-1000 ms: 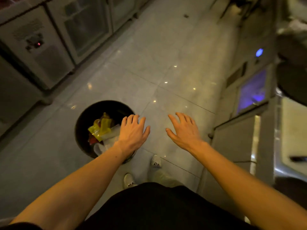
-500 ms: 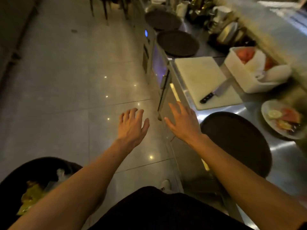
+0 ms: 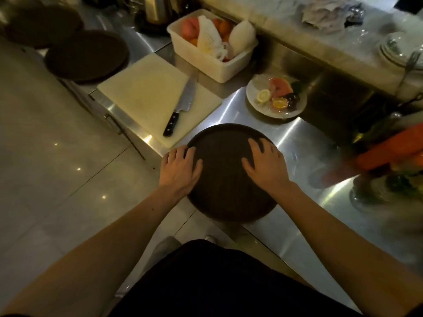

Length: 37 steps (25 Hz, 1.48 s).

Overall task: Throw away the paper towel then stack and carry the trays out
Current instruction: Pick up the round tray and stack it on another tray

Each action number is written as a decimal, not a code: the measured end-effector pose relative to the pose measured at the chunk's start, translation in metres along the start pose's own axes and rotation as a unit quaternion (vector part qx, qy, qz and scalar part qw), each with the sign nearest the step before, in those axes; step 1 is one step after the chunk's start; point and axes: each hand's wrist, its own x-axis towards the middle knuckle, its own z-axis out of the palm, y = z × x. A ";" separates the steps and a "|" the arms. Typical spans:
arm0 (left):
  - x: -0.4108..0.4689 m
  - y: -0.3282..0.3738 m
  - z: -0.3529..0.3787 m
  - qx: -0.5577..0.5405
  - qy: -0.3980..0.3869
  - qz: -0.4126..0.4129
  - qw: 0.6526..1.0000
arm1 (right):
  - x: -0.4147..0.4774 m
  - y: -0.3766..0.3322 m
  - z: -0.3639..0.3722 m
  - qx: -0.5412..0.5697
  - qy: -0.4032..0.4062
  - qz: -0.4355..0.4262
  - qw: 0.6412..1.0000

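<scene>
Steel bench (image 3: 247,106) carries three round trays. My left hand (image 3: 179,170) and right hand (image 3: 266,164) lie flat and open on the nearest tray (image 3: 225,179), no grip closed. No paper towel in view; stacking and carrying remain, I judge, with two trays (image 3: 87,56) far left.

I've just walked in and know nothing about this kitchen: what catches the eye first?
Both hands, the left hand and the right hand, lie spread on a dark round tray at the steel counter's near edge. Behind it, a knife lies on a pale cutting board, with a fruit plate to the right.
</scene>
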 end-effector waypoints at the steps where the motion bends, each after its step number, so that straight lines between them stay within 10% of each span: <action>1: 0.012 0.006 0.005 0.012 -0.017 0.021 1.000 | -0.003 0.013 0.002 0.002 -0.004 0.028 1.000; 21: 0.155 -0.050 0.054 -0.024 -0.226 0.134 0.965 | -0.027 -0.004 0.054 0.139 -0.083 0.470 0.868; 37: 0.154 -0.045 0.052 -0.090 -0.287 0.065 0.952 | -0.048 -0.021 0.075 0.257 -0.077 0.564 0.781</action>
